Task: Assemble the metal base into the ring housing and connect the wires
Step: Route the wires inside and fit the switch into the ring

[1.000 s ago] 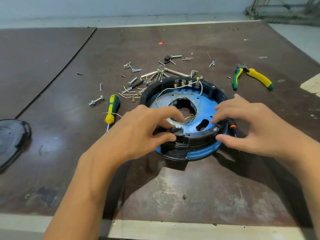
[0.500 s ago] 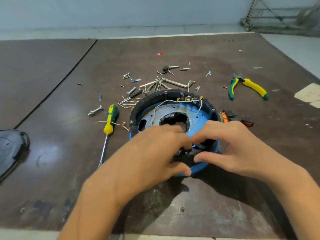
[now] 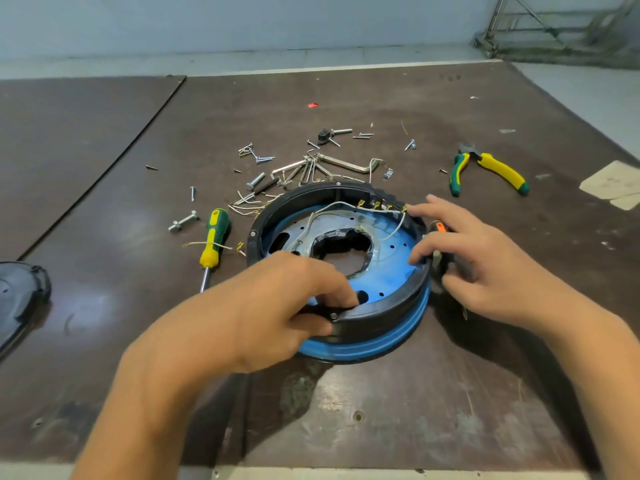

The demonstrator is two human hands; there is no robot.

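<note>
A black ring housing (image 3: 384,315) lies on the dark table around a blue metal base (image 3: 391,271) with a ragged hole in its middle. White wires (image 3: 341,205) with brass terminals run along the ring's far inner wall. My left hand (image 3: 277,306) grips the ring's near rim, thumb outside and fingers curled inside. My right hand (image 3: 485,261) holds the ring's right side, index finger stretched to the wire terminals, thumb under a small black part with an orange switch (image 3: 439,227).
A green and yellow screwdriver (image 3: 214,242) lies left of the ring. Screws, bolts and hex keys (image 3: 311,166) are scattered behind it. Green and yellow pliers (image 3: 491,169) lie at the far right. A black cover (image 3: 19,296) sits at the left edge.
The ring has turned in my hands. My right hand has moved from the near rim to the ring's right side, and its index finger now reaches the terminals.
</note>
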